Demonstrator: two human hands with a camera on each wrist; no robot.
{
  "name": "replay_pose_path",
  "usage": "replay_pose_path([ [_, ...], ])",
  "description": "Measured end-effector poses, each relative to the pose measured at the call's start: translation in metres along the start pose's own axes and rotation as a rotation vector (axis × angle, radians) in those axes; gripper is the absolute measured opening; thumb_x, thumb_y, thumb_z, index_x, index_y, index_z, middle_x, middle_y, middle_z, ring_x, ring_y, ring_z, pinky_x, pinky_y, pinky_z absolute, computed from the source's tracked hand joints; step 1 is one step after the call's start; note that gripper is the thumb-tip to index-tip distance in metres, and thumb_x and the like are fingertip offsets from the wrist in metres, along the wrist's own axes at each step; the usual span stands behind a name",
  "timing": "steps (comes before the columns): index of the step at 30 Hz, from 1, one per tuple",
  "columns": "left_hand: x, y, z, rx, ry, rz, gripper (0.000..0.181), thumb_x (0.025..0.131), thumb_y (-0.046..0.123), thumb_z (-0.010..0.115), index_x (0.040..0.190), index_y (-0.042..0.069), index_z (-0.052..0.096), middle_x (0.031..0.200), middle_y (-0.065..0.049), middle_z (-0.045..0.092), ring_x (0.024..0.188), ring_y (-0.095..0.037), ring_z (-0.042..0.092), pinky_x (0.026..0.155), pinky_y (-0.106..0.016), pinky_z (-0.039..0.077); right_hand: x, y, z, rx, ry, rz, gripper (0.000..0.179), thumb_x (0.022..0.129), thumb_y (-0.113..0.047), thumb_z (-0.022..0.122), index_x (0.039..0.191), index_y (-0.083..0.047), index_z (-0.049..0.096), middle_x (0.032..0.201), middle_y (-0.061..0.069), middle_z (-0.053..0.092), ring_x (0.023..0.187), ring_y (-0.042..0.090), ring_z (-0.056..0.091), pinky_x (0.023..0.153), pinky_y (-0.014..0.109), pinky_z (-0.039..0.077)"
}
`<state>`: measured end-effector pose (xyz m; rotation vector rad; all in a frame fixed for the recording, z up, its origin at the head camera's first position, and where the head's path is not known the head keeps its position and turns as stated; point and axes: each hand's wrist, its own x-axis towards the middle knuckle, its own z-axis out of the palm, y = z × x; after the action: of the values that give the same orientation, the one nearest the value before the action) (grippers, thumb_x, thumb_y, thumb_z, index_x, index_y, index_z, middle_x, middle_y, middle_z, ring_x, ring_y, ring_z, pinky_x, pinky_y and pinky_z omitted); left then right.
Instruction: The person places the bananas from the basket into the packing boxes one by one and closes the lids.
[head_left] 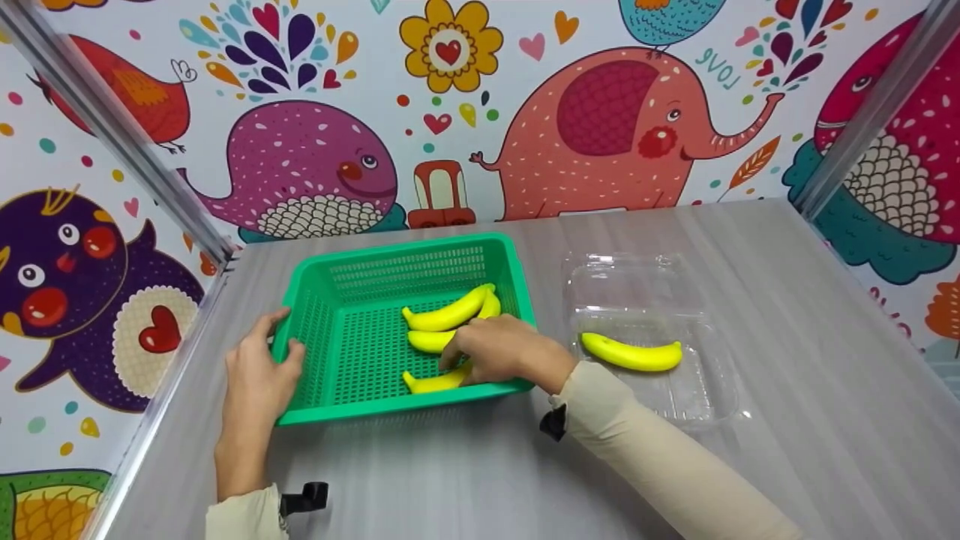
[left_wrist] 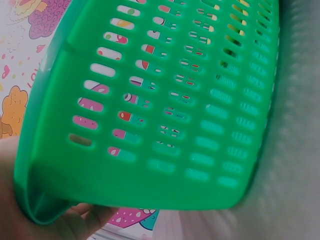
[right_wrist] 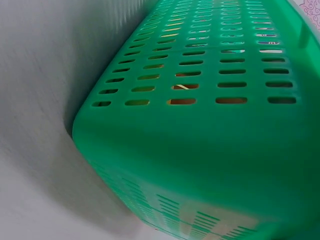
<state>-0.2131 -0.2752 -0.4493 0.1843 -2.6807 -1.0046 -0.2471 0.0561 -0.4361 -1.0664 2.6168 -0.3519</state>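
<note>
A green plastic basket with slotted walls stands on the table. My left hand grips its left rim, and the left wrist view shows those fingers at the basket's corner. Inside, toward the right, lie yellow bananas: an upper banana, a middle banana and a lower banana. My right hand reaches over the right front corner with bent fingers around the lower banana, whose right end it covers. The right wrist view shows mainly the basket's outer wall; that hand is hidden there.
Right of the basket, an opened clear plastic clamshell box lies flat, with one more banana in it. Metal frame posts and printed cartoon panels border the grey table at the back and sides.
</note>
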Motion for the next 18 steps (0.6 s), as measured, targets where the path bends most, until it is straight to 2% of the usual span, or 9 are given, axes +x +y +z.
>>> replay_pose_path([
  [12, -0.0005, -0.0013, -0.0004, -0.01, 0.008, 0.017, 0.053, 0.103, 0.008, 0.061, 0.156, 0.005, 0.056, 0.146, -0.029, 0.065, 0.13, -0.05, 0.065, 0.102, -0.064, 0.053, -0.0005, -0.0009, 0.0001, 0.026, -0.013, -0.012, 0.033, 0.096, -0.029, 0.084, 0.129, -0.031, 0.082, 0.128, -0.013, 0.08, 0.116, 0.01, 0.073, 0.099, 0.039, 0.06],
  [18, -0.0006, -0.0005, -0.0002, -0.023, 0.001, 0.014, 0.053, 0.103, 0.007, 0.062, 0.156, 0.005, 0.056, 0.148, -0.029, 0.064, 0.135, -0.051, 0.062, 0.106, -0.066, 0.052, 0.0001, 0.0002, 0.0007, 0.047, -0.015, -0.018, 0.037, 0.097, -0.027, 0.083, 0.134, -0.027, 0.08, 0.132, -0.011, 0.079, 0.116, 0.013, 0.072, 0.103, 0.04, 0.059],
])
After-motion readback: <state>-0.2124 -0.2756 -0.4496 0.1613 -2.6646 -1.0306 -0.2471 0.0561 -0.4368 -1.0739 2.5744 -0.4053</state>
